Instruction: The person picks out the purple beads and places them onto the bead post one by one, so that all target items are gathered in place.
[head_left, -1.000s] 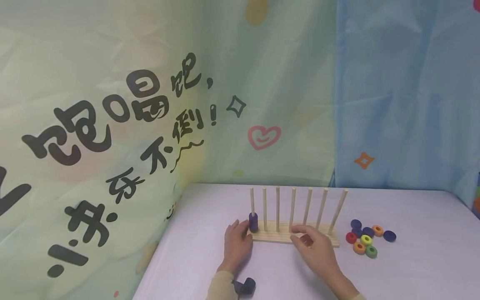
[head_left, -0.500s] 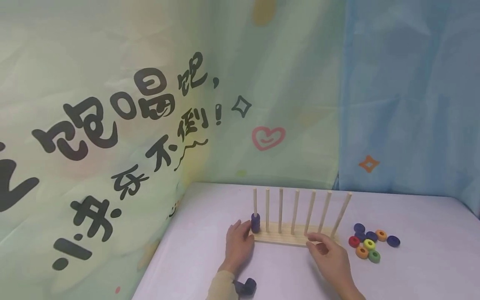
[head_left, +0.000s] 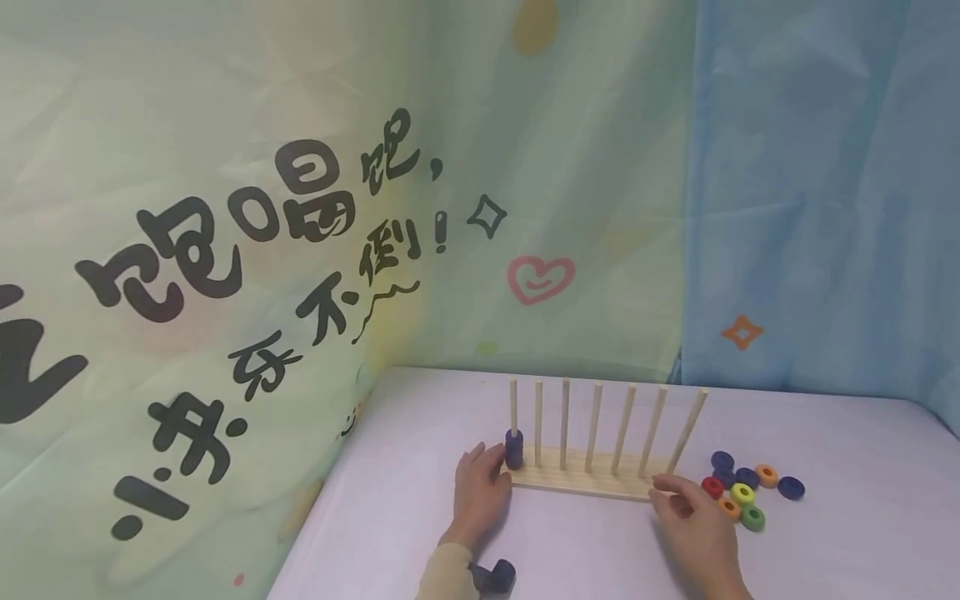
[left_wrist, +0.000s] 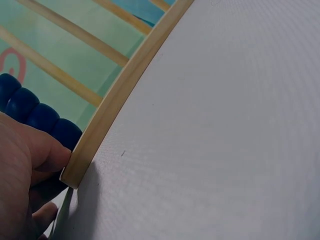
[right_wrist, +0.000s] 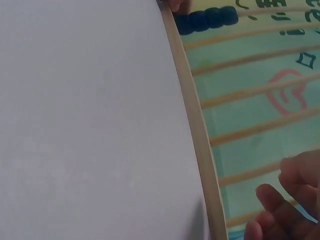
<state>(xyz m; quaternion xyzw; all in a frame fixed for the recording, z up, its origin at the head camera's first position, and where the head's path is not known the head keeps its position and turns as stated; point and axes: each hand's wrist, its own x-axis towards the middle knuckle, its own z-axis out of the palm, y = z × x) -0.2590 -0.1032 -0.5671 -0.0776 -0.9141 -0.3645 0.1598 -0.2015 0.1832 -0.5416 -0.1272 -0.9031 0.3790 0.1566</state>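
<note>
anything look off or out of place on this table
Nothing looks damaged or spilled. The peg rack stands level with dark blue rings stacked on its leftmost peg only. The loose rings lie in a heap right of it, and the rightmost peg appears to lean, perhaps from the camera's angle.

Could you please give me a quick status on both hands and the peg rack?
Left hand rests against the peg rack beside the dark blue rings. Right hand open, empty, near the loose rings. Nothing between.
</note>
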